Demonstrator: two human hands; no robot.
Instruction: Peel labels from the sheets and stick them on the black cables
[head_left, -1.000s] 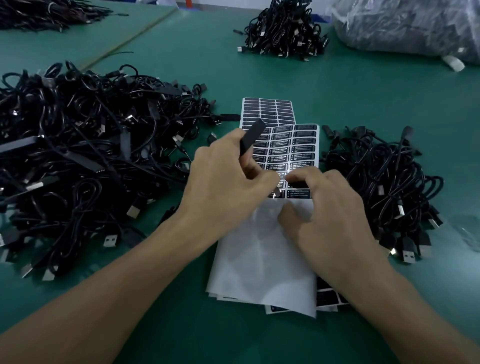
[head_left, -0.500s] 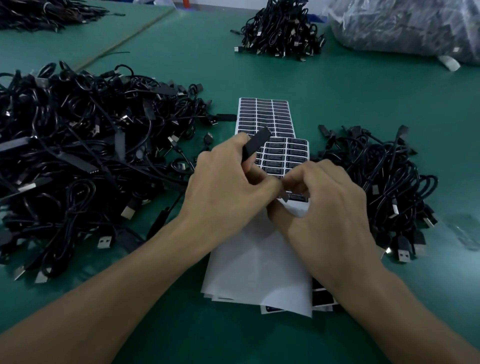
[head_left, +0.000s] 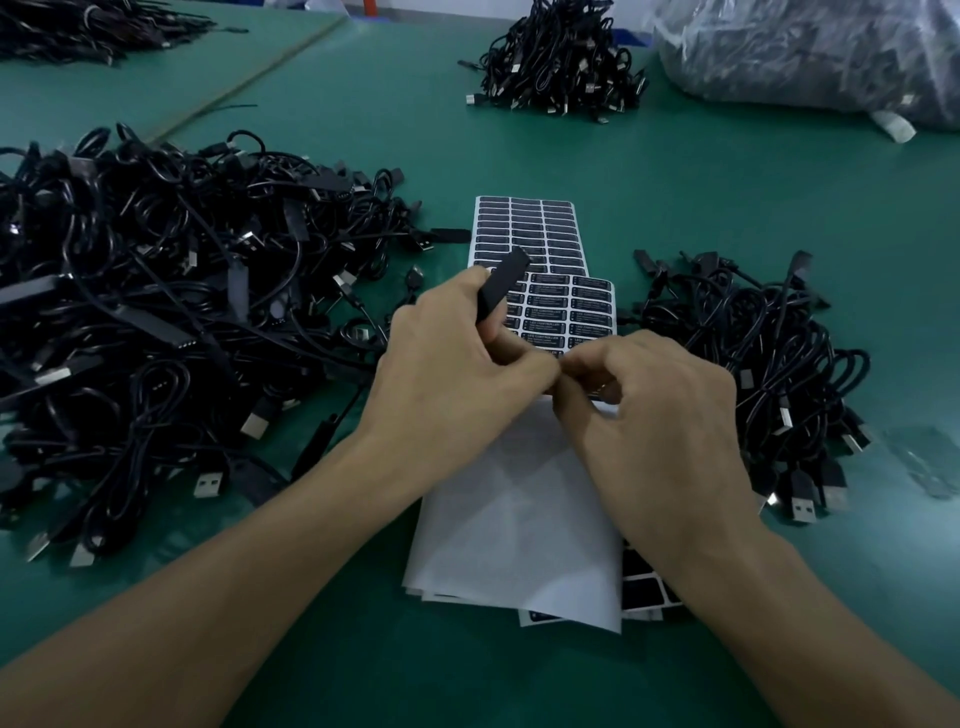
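My left hand (head_left: 452, 384) grips the black oblong block of a cable (head_left: 501, 283), whose end sticks up above my fingers. My right hand (head_left: 660, 415) has its fingertips pinched together against my left thumb, seemingly on a peeled label that my fingers hide. Under both hands lies a sheet of black labels (head_left: 571, 312), overlapping a second sheet (head_left: 524, 223) behind it. White backing paper (head_left: 519, 519) from the stack spreads toward me.
A big heap of black cables (head_left: 156, 312) fills the left of the green table (head_left: 675, 182), and a smaller heap (head_left: 753, 364) lies to the right. At the back are another cable pile (head_left: 556, 62) and a clear plastic bag (head_left: 805, 52).
My right hand has lifted off the label sheet and moved up to my left thumb. My left hand with the cable block has stayed about where it was.
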